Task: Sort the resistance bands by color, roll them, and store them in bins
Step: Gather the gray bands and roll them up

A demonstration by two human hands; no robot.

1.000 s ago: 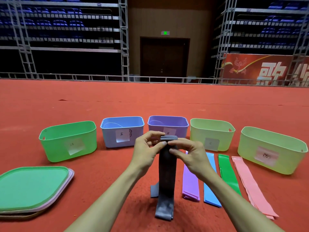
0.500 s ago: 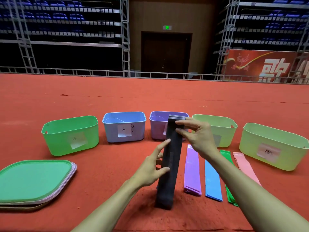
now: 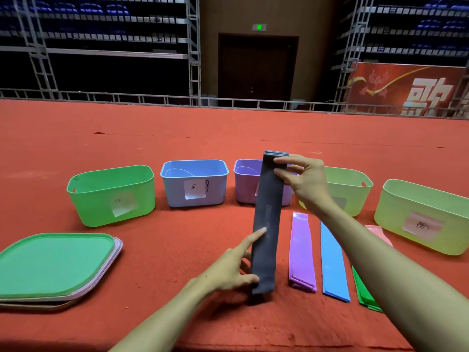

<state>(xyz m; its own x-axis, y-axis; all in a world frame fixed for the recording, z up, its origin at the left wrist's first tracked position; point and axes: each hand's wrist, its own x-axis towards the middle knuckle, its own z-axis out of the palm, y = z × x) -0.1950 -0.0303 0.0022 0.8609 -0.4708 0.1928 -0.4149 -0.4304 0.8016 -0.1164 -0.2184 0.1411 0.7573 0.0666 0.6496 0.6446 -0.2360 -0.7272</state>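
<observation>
A stack of dark grey bands (image 3: 267, 224) hangs upright over the red floor. My right hand (image 3: 303, 182) pinches its top end. My left hand (image 3: 232, 269) holds its lower part, thumb under the bottom end and forefinger laid along the left edge. On the floor to the right lie purple bands (image 3: 301, 252), a blue band (image 3: 333, 262), green bands (image 3: 365, 293) and pink bands (image 3: 378, 233), the last two partly hidden by my right arm. Five labelled bins stand in a row behind: green (image 3: 111, 195), blue (image 3: 194, 182), purple (image 3: 246, 184), pale green (image 3: 349, 189) and pale yellow-green (image 3: 422, 215).
A stack of bin lids (image 3: 54, 265), green on top, lies at the left. The red carpeted floor (image 3: 228, 130) stretches back to a metal rail, with scaffolding and dark seating beyond it.
My left hand let go of the top end and slid down the grey bands to their bottom. My right hand lifted the top end, so the stack now hangs straight.
</observation>
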